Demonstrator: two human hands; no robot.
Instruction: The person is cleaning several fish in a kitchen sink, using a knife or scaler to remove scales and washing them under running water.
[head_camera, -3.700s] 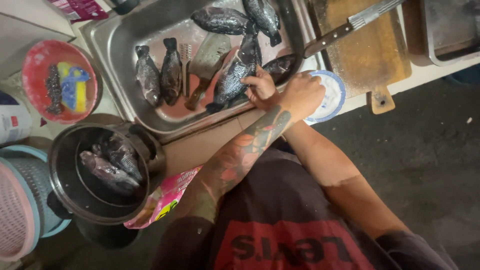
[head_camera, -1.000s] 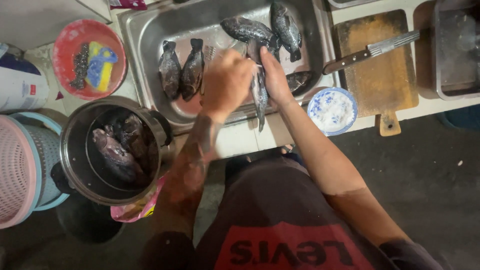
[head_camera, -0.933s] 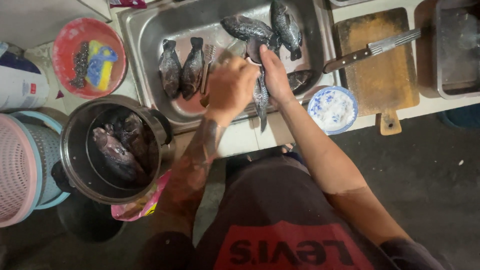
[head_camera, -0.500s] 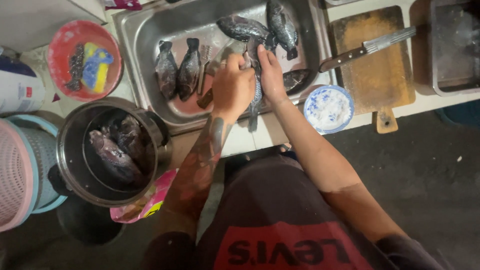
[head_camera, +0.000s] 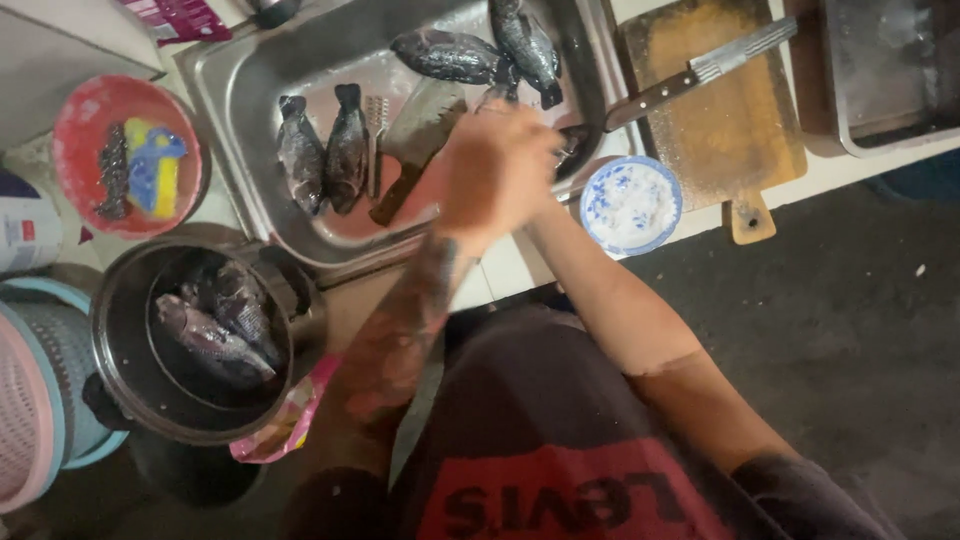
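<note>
My left hand (head_camera: 497, 172) is balled over the near right part of the steel sink tray (head_camera: 225, 85), and it is blurred; its grip looks closed, but what it has hold of I cannot tell. My right hand is tucked behind the left one, so I cannot tell how its grip stands either. A dark bit of fish (head_camera: 575, 140) shows just past my knuckles, at the tray's right wall. In the tray I count four whole dark fish: two lying side by side (head_camera: 322, 160) on the left, heads toward me, and two more (head_camera: 485, 50) at the far edge, touching each other. Between those pairs lies one cleaver (head_camera: 415, 140) with a brown handle, and one small scaler (head_camera: 376, 125) just beside the left pair. To the right on the worktop (head_camera: 860, 170) sits one wooden cutting board (head_camera: 720, 130) with one long knife (head_camera: 690, 75) across its far end, the handle reaching over the tray's rim. One small blue-and-white dish (head_camera: 630, 205) stands just beside the board. To the left, one red bowl (head_camera: 85, 120) holds sponges. Nearer me, one dark pot (head_camera: 125, 370) holds about two fish, and beyond it are stacked baskets (head_camera: 35, 400), pink inside pale blue.
</note>
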